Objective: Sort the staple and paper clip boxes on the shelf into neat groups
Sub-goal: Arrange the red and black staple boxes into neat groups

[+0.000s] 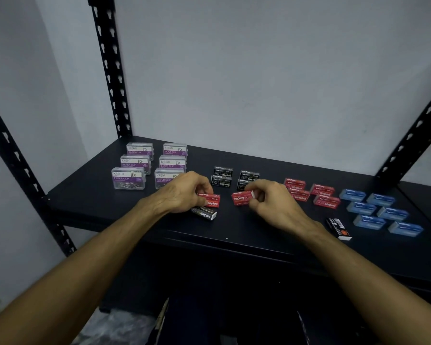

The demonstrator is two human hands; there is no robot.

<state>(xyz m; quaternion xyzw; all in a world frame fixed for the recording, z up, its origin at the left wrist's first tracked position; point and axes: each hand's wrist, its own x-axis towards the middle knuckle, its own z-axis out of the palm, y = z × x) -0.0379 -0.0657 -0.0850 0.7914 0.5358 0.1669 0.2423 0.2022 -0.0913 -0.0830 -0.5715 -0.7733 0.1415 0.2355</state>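
Head view: I see both hands low over the black shelf (pixel 90 195) at mid-frame. My left hand (pixel 184 192) is curled with its fingertips pinching a red box (pixel 210 199) marked Staples, which sits on or just above a second red one; I cannot tell which. A black box (pixel 204 213) lies just below them, near the shelf's front edge. My right hand (pixel 271 202) pinches another red box (pixel 241 197), thumb and fingers closed on its right end, just right of frame centre. Behind the hands, four black boxes (pixel 223 176) stand in two short stacks. To the left of frame, six clear paper clip boxes (pixel 128 179) with purple labels stand in two columns. To the right, a red group (pixel 321 190) lies in two columns, and farther right six blue boxes (pixel 381 199) sit in two slanted rows. One stray black box (pixel 339 229) lies alone at lower right, beside my right forearm.
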